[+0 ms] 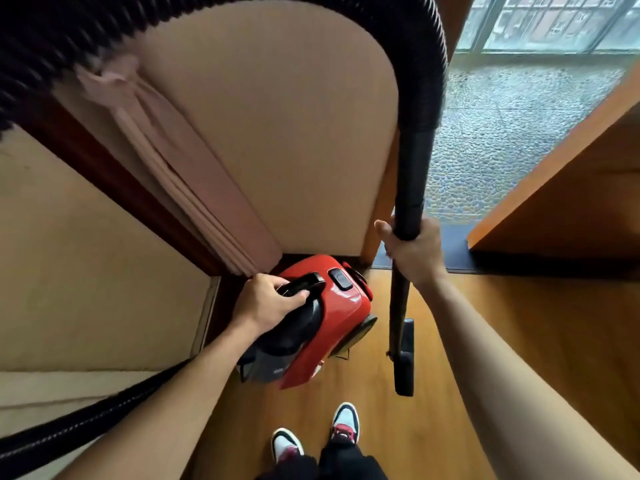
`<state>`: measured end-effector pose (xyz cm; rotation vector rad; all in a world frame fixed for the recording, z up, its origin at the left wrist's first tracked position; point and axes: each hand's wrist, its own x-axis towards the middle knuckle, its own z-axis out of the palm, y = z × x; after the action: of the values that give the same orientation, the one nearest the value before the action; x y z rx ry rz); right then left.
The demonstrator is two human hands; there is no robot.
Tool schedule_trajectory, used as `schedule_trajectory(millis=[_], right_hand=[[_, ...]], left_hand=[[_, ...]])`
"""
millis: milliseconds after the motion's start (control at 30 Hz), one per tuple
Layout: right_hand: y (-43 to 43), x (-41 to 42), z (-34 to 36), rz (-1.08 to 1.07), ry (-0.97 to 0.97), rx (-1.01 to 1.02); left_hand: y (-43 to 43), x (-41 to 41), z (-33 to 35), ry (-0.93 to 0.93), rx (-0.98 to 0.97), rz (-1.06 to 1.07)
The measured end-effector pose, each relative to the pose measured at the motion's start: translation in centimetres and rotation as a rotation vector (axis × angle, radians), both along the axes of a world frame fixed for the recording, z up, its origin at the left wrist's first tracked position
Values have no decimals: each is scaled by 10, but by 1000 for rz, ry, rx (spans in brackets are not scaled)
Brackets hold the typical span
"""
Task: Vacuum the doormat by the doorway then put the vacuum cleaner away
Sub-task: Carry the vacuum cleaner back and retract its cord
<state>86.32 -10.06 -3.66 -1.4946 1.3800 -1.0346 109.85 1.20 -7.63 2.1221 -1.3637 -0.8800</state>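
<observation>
A red and black canister vacuum cleaner [332,306] hangs above the wooden floor, tilted, close to the wall corner. My left hand [266,303] is wrapped around its black carry handle. My right hand [414,249] grips the black wand [412,188], which stands nearly upright. The black floor nozzle [405,362] hangs at the wand's lower end, just over the floor. A ribbed black hose [426,64] arcs from the wand up over the top of the view and returns at the lower left. No doormat can be made out.
A beige wall [277,133] with a tied pink curtain [173,161] stands ahead. An open wooden door [568,188] is at the right, beside a dark threshold [457,247] and a pebbled balcony floor [512,133]. My two sneakers [315,434] stand on wooden flooring.
</observation>
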Motion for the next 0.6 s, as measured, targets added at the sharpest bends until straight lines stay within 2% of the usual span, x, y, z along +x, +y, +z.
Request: schedule_trajectory(millis=[267,600], right_hand=[[-39,20,-129,17,10,1],[-70,36,-284,-32,30,-198]], left_hand=[[-42,28,-160,79,52,-65],[-83,46,-378,-9,89,-187]])
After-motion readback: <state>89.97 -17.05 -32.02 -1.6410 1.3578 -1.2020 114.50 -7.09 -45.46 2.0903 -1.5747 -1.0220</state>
